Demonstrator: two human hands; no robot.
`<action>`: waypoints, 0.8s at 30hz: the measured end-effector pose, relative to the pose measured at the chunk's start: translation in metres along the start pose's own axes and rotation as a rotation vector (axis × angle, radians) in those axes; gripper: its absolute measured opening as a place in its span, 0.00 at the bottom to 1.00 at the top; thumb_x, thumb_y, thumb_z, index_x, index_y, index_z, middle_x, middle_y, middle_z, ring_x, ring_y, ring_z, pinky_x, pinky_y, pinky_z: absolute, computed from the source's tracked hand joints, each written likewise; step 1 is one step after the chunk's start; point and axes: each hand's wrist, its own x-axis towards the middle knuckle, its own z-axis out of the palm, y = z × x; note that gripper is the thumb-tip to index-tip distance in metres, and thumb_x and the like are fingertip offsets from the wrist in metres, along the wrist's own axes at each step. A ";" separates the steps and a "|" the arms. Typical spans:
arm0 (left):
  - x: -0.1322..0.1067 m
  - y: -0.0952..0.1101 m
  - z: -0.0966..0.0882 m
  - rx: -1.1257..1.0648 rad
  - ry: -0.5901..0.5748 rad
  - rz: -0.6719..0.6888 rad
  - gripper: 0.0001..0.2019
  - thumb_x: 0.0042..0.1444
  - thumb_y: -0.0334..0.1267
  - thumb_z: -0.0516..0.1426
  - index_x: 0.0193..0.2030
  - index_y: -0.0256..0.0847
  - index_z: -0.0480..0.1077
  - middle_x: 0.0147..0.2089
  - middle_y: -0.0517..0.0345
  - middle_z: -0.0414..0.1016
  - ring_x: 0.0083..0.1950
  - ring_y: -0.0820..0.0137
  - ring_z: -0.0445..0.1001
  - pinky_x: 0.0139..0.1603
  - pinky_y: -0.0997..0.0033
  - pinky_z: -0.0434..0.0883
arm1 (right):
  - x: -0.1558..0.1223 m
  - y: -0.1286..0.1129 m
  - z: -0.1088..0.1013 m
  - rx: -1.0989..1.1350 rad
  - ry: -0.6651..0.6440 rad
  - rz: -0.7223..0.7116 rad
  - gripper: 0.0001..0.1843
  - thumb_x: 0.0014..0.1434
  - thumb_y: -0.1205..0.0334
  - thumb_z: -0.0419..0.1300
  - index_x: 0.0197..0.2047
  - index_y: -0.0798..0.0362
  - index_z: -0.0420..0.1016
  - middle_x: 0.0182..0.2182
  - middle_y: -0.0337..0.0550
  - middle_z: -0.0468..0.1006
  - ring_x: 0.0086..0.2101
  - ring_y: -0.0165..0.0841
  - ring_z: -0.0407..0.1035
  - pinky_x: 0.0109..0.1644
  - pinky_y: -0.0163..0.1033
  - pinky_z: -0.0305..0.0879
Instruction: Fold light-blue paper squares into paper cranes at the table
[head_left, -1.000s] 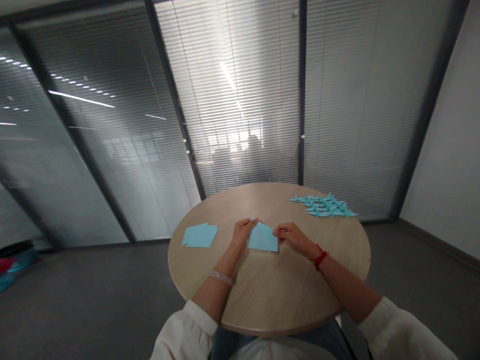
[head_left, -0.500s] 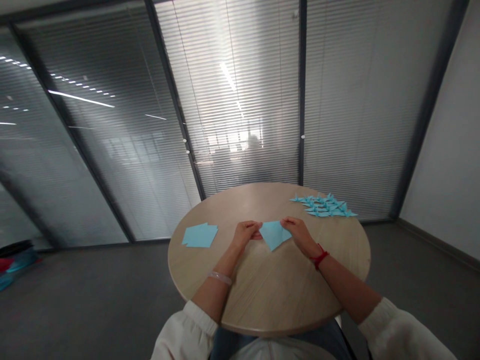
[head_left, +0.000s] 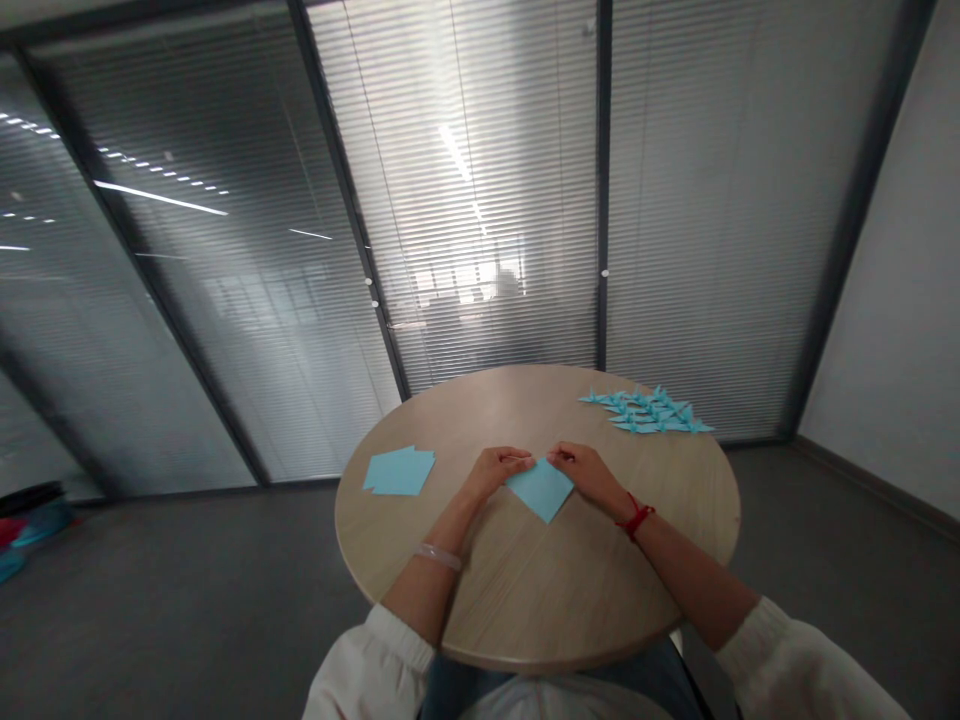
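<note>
A light blue sheet of origami paper (head_left: 541,490) is in front of me at the middle of the table, one corner pointing toward me. My left hand (head_left: 502,468) pinches its far left edge between thumb and fingers. On the far right edge, my right hand (head_left: 581,468) pinches the same sheet, its fingertips close to those of the left. The fingers cover the sheet's far corner, so any fold there is hidden.
The round wooden table (head_left: 555,600) bears a small stack of blue paper sheets (head_left: 401,472) on the left. Several folded blue paper cranes (head_left: 649,410) stand in rows at the far right. Glass panels with blinds (head_left: 487,200) rise behind the table.
The paper has come down slightly toward me and now shows a more even diamond shape. Both hands have moved closer together at its far corner.
</note>
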 end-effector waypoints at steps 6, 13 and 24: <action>-0.004 -0.006 0.005 0.170 -0.181 -0.016 0.23 0.34 0.54 0.65 0.26 0.33 0.75 0.20 0.59 0.67 0.20 0.76 0.60 0.21 0.76 0.51 | -0.001 -0.005 0.003 0.064 -0.094 -0.068 0.13 0.56 0.55 0.56 0.32 0.55 0.77 0.28 0.42 0.77 0.30 0.32 0.68 0.33 0.33 0.60; 0.000 -0.005 0.004 0.123 -0.052 0.020 0.23 0.36 0.56 0.63 0.22 0.34 0.71 0.17 0.65 0.58 0.20 0.79 0.53 0.21 0.76 0.48 | -0.005 -0.010 0.000 0.145 -0.017 -0.055 0.21 0.58 0.52 0.54 0.52 0.53 0.69 0.33 0.41 0.75 0.31 0.31 0.68 0.36 0.34 0.63; 0.003 -0.004 -0.003 -0.146 0.184 0.025 0.26 0.35 0.59 0.63 0.27 0.33 0.73 0.24 0.56 0.70 0.23 0.74 0.64 0.25 0.76 0.59 | -0.007 -0.012 -0.003 0.142 -0.083 -0.252 0.15 0.60 0.59 0.53 0.48 0.47 0.75 0.49 0.48 0.68 0.48 0.38 0.64 0.49 0.42 0.66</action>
